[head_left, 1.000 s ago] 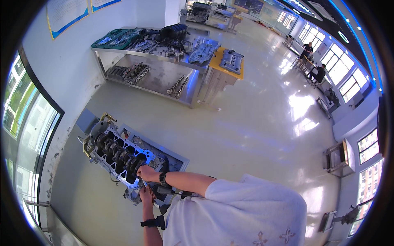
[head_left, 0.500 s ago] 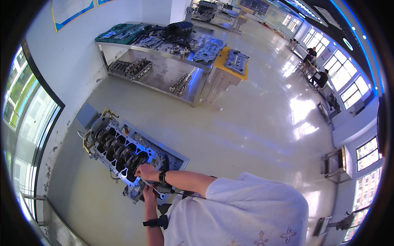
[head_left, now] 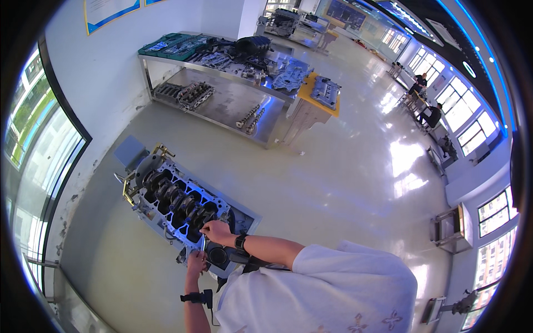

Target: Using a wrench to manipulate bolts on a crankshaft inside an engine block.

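Observation:
An engine block (head_left: 206,195) stands on a low stand, its open side up and a dark crankshaft (head_left: 176,198) lying along it. My right hand (head_left: 217,232) is at the block's near end, its fingers pinched round the upper end of a slim silver wrench (head_left: 203,243). Just below it my left hand (head_left: 196,261) is closed on the lower end of the same wrench. Its tips are partly hidden by my fingers. A dark round part (head_left: 217,256) sits beside the wrench, close to both hands.
A steel workbench (head_left: 222,73) ahead carries a green tool case (head_left: 166,46) and metal engine parts, with camshafts (head_left: 251,119) on its lower shelf. A yellow-topped stand (head_left: 316,104) adjoins it. A wall and window are at left. People (head_left: 430,115) sit far right.
The wrench has swung from slanting down to the right to nearly upright between my hands. My left hand has shifted a little left relative to my right. The view has turned slightly.

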`<state>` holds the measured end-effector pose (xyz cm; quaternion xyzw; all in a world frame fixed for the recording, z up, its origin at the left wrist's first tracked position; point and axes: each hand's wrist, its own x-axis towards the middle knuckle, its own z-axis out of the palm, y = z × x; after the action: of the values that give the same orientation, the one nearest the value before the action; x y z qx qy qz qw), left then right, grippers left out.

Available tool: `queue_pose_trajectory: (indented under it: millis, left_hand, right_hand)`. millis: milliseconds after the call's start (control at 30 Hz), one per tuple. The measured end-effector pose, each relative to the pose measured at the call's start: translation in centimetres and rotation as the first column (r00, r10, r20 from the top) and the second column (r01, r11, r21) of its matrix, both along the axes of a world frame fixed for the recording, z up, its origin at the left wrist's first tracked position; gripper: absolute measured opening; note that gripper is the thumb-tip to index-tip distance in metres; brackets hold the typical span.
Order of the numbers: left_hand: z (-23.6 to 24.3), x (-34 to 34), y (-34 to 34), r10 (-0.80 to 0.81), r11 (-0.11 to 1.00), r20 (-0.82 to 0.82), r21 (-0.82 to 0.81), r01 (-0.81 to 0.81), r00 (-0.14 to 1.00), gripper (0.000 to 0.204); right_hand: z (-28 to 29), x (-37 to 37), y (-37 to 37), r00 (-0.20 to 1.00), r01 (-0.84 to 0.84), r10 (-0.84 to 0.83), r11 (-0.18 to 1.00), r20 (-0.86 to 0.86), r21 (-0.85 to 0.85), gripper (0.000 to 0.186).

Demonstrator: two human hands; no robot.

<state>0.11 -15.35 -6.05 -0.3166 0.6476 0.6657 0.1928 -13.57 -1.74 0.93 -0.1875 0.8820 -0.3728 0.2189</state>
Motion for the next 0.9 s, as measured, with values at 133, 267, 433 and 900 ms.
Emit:
queue_pose_trajectory:
  millis: [133,267,433,900]
  left_hand:
    - [1.5,-1.8,-4.1,-0.255,0.838,0.022,-0.494,0.232,0.967,0.023]
    - [4.9,-5.3,-6.2,-0.443,0.562,-0.02,-0.785,0.26,0.896,0.022]
    - [4.6,-7.0,-8.8,-0.597,0.407,-0.025,-0.871,0.276,0.802,0.021]
    - [4.6,-0.7,0.6,-0.167,0.693,0.063,-0.703,0.163,0.984,0.018]
  right_hand:
    - [0.1,0.8,-0.7,0.997,0.072,-0.073,0.993,0.012,0.092,0.027]
    - [-0.3,1.5,-0.4,0.981,0.188,-0.181,0.976,-0.075,0.106,0.027]
    - [-0.1,2.5,-1.0,0.973,0.23,-0.227,0.972,-0.046,0.054,0.025]
    - [-1.4,-2.3,-0.3,0.979,-0.158,0.155,0.987,0.13,0.015,0.022]
